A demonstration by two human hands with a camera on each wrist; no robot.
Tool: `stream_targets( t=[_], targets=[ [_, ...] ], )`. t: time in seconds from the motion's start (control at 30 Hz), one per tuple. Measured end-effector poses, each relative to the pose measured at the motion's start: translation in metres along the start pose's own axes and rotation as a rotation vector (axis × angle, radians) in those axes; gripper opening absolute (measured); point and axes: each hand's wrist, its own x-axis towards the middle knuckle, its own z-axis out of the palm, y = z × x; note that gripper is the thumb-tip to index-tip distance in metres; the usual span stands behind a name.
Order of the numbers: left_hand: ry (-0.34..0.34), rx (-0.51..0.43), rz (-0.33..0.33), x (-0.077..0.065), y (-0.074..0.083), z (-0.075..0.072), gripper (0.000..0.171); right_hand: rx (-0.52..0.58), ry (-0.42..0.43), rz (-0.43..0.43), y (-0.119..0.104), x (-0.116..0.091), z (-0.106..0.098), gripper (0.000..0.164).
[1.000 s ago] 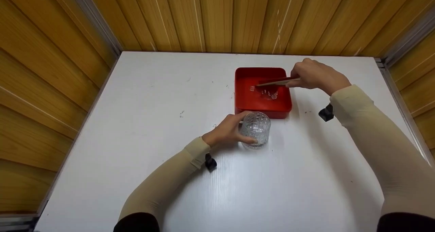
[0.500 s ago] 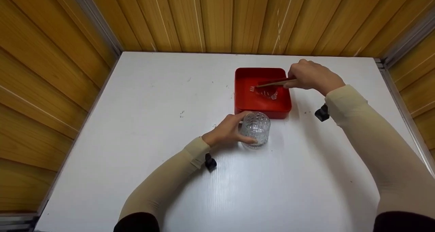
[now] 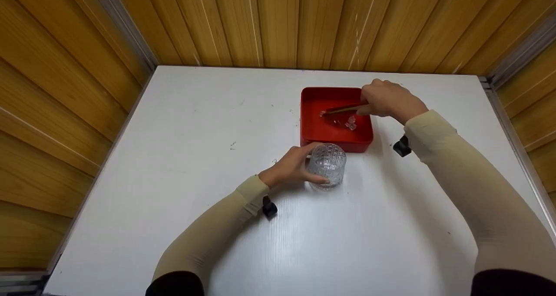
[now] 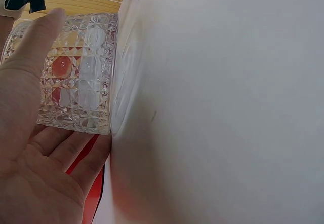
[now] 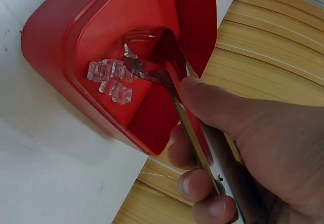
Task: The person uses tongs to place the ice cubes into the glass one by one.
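My left hand (image 3: 292,166) grips a clear, patterned glass tumbler (image 3: 329,163) standing on the white table, thumb and fingers on opposite sides. In the left wrist view the thumb lies across the tumbler's (image 4: 83,74) cut-glass wall. My right hand (image 3: 391,100) holds metal tongs (image 5: 190,117) slanting down into a square red box (image 3: 306,126). Their two scalloped ends stand apart inside the box, beside several clear ice-like cubes (image 5: 109,72). In the head view the tongs' ends reach a small clear piece (image 3: 322,113), left of a larger cluster of cubes (image 3: 351,123).
The white table (image 3: 195,126) has small dark marks and scuffs. Wood-patterned panels (image 3: 278,24) rise behind it and along both sides. The tumbler stands close to the box's near wall.
My right hand has moved left and slightly nearer, bringing the tongs further over the box. Their ends stay near the same small clear piece. The left hand and tumbler have not moved.
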Motion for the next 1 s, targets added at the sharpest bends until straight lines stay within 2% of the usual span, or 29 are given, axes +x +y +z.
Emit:
stream_targets(
  t=[0.5, 1.0],
  targets=[
    [0.000, -0.012, 0.003, -0.0004, -0.0006, 0.0000, 0.087, 0.024, -0.016, 0.011, 0.0013, 0.0005, 0.0017, 0.025],
    [0.003, 0.014, -0.011, -0.0007, 0.0001, -0.0003, 0.085, 0.003, 0.021, -0.039, 0.0034, -0.0009, 0.0032, 0.019]
  ],
)
